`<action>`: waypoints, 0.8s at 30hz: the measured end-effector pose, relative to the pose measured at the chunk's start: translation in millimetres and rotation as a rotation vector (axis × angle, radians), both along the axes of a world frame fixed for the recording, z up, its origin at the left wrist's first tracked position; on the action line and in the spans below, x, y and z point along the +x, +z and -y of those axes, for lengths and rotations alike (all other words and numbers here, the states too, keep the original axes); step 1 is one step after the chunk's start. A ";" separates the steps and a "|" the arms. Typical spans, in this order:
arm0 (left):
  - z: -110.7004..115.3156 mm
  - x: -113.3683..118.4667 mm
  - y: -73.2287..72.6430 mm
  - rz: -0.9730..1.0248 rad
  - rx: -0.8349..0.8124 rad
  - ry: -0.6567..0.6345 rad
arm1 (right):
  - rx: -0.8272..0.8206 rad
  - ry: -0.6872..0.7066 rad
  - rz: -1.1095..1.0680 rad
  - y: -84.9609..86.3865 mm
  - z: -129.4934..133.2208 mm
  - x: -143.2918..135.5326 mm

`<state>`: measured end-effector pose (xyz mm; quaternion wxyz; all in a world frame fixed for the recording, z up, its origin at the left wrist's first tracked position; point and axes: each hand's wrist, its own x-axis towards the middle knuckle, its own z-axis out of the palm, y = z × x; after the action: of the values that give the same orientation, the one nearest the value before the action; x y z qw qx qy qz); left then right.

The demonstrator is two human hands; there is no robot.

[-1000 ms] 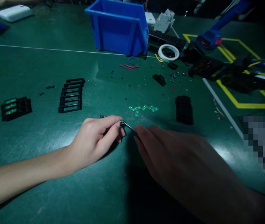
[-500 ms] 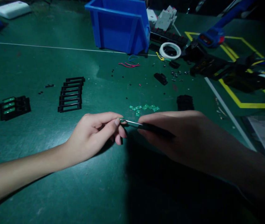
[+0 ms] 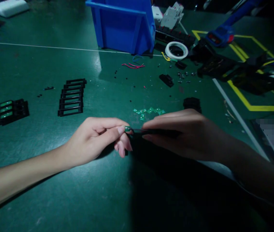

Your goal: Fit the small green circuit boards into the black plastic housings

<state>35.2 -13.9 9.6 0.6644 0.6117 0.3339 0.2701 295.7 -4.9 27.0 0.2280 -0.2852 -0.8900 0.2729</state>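
Note:
Between thumb and forefinger, my left hand [image 3: 103, 137] pinches a small green circuit board [image 3: 127, 128]. My right hand [image 3: 187, 133] is closed around dark tweezers [image 3: 156, 131], whose slim tips reach left to the board's edge. Whether the tips grip anything there is too small to tell. Just beyond the hands lie several small green boards [image 3: 148, 111] in a loose cluster. Over to the left are a black ladder-like row of frames [image 3: 70, 97] and a black holder [image 3: 12, 112] with green pieces in some slots.
A blue bin [image 3: 123, 27] stands at the back, with red wires [image 3: 133, 66] before it. To its right are a white tape roll [image 3: 176, 51], scattered screws [image 3: 184, 76] and a blue power tool [image 3: 220, 36]. Behind my right hand sits a black part [image 3: 192, 104].
The tweezers have turned, so their shaft lies more level and looks darker. The green board shows more beyond my left fingertips. My right hand has tilted slightly, and the view has shifted a little.

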 end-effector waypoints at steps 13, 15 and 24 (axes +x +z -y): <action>-1.6 -0.8 -0.6 0.032 -0.025 -0.011 | -0.037 0.024 -0.058 -7.1 -3.2 1.1; -2.0 -0.7 -1.3 0.038 -0.031 -0.010 | -0.042 0.027 -0.058 -6.3 -4.0 0.6; -1.5 0.0 -2.2 0.019 -0.020 0.024 | 0.069 -0.014 0.040 -1.2 -2.7 1.5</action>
<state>35.2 -12.4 7.5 0.6702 0.5985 0.3376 0.2805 297.2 -2.2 25.8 0.2217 -0.2889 -0.9013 0.2348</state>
